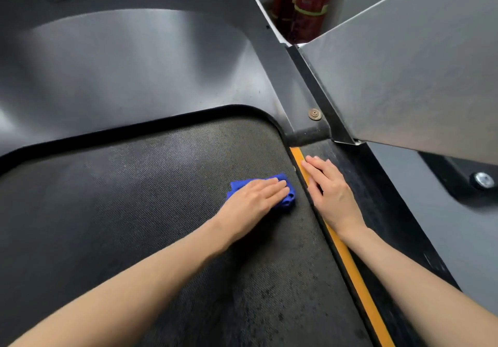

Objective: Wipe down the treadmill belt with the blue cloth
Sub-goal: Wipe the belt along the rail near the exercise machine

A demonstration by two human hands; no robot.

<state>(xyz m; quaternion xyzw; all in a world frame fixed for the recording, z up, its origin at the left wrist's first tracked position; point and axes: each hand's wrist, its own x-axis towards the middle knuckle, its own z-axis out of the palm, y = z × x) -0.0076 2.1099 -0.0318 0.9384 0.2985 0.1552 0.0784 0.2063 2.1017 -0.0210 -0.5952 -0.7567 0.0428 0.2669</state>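
Note:
The dark, textured treadmill belt (151,198) fills the lower middle of the view and looks dusty and speckled. A crumpled blue cloth (285,193) lies on the belt close to its right edge. My left hand (256,198) lies flat on the cloth with straight fingers and presses it onto the belt. My right hand (331,193) rests flat, fingers straight, on the black side rail (377,212), just right of the orange stripe (355,274) that runs along the belt's edge.
The black motor cover (134,72) rises beyond the belt's front end. A grey metal upright (417,72) slants up at the right, with a bolted base (482,181) beside it. A red fire extinguisher (307,4) stands behind the treadmill.

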